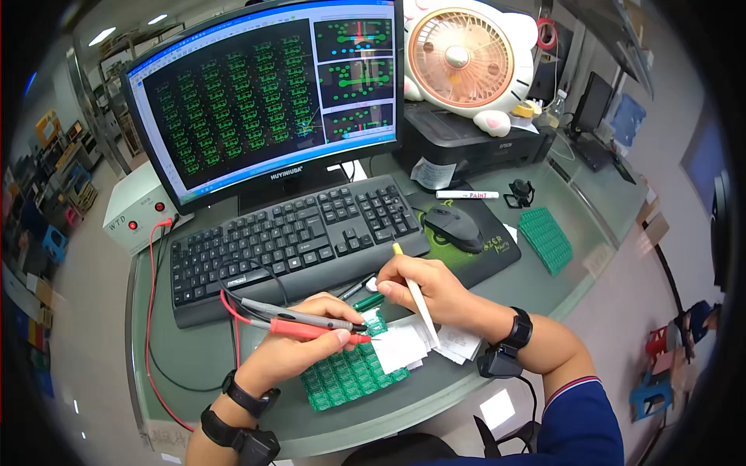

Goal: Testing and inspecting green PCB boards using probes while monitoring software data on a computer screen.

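My left hand (287, 349) is closed around two test probes, a red probe (299, 330) and a grey-black probe (284, 311). Their tips point right, over a green circuit board panel (334, 382) made of several small repeated boards. Across the panel's right part lies a white slip of paper (400, 351), just beside the red probe's tip. More paper slips (460, 344) are spread to its right. Between the fingers of my right hand (439, 287) is a slim cream-coloured pen (422, 304) with a yellow end. It slants down with its lower tip at the slips.
A black keyboard (295, 241) and a mouse (454, 227) on a pad lie beyond my hands. Behind stand a monitor (233, 101), a printer (474, 147) and a fan (458, 58). Red lead (151, 311) runs from a white box (136, 206). Another green panel (545, 239) lies right.
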Tool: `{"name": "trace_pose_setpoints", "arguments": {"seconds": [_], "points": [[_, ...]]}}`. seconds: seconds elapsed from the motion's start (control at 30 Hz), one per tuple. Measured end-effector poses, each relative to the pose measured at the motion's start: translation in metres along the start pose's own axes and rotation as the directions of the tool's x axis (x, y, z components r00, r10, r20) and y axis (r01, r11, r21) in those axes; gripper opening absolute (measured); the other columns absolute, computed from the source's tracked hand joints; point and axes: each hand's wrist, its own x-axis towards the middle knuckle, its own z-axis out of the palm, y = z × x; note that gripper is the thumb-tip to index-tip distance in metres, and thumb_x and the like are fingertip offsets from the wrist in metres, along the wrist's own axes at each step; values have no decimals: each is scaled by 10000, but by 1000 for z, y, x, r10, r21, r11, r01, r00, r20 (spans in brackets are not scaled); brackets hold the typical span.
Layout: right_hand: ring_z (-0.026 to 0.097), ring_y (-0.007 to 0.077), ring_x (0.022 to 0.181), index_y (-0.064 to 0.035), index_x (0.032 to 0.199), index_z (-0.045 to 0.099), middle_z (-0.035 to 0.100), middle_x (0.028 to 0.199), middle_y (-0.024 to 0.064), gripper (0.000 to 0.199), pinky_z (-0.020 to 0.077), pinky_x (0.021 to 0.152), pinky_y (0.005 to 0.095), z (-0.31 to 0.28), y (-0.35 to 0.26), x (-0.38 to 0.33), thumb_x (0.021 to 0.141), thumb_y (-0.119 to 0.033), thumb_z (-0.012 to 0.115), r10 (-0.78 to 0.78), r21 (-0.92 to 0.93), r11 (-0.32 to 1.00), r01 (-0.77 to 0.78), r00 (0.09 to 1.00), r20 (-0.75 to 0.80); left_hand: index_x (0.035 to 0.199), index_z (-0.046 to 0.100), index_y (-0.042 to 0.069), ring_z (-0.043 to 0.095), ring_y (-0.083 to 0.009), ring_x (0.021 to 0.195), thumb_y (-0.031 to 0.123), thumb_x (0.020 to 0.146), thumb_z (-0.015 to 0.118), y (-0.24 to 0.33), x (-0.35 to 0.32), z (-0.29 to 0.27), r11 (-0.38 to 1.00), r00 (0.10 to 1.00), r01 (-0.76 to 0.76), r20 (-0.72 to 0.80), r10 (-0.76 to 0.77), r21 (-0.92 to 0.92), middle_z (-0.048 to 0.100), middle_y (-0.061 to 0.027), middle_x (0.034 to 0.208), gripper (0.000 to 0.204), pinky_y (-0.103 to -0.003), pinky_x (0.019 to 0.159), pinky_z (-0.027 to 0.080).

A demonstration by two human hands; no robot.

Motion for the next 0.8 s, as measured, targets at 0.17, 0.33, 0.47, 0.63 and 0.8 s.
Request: {"name": "trace_pose_setpoints", "arguments": {"seconds": [0.17, 0.33, 0.47, 0.63, 0.8], "points": [[653, 207, 693, -34, 983, 621, 653, 788, 80, 186, 510, 624, 326, 3, 0, 0, 963, -209, 680, 30, 77, 997, -27, 999, -27, 1033, 517, 39, 652, -82, 835, 120, 927, 649, -3, 1, 3, 998, 999, 22, -27, -24, -62, 609, -15, 899, 188, -243, 743, 518], [659, 204, 687, -32, 974, 629, 654, 775, 80, 184, 510, 611, 330, 5, -3, -2, 966, -210, 675, 20, 79, 997, -18, 999, -30, 1002, 498, 46, 659, -85, 831, 128, 924, 665, -1, 1, 10, 997, 999, 44, -9, -44, -60, 608, -29, 907, 202, -246, 735, 517], [668, 195, 673, -38, 1018, 626, 668, 778, 74, 188, 515, 605, 323, 4, -2, -2, 991, -223, 633, -40, 0, 999, 40, 999, -23, 1003, 502, 42, 662, -89, 845, 139, 923, 676, -4, 0, 11, 998, 999, 49, -10, -49, -40, 610, -26, 911, 214, -248, 734, 518], [697, 220, 723, -48, 1128, 616, 716, 885, 81, 209, 538, 649, 330, -6, -7, -3, 1016, -221, 578, 53, 23, 998, -53, 998, -18, 995, 529, 50, 612, -51, 828, 176, 895, 701, -12, 1, 9, 997, 998, 39, -53, -36, 65, 614, -1, 895, 235, -226, 700, 474], [684, 267, 1011, -27, 1137, 605, 716, 1068, 121, 199, 526, 846, 354, -55, 8, 25, 1022, -184, 560, 59, -101, 991, -84, 971, -233, 973, 547, 53, 540, -31, 750, 173, 875, 701, -18, 2, 9, 999, 999, -1, -49, 3, 40, 587, 26, 832, 219, -214, 653, 432]]}}
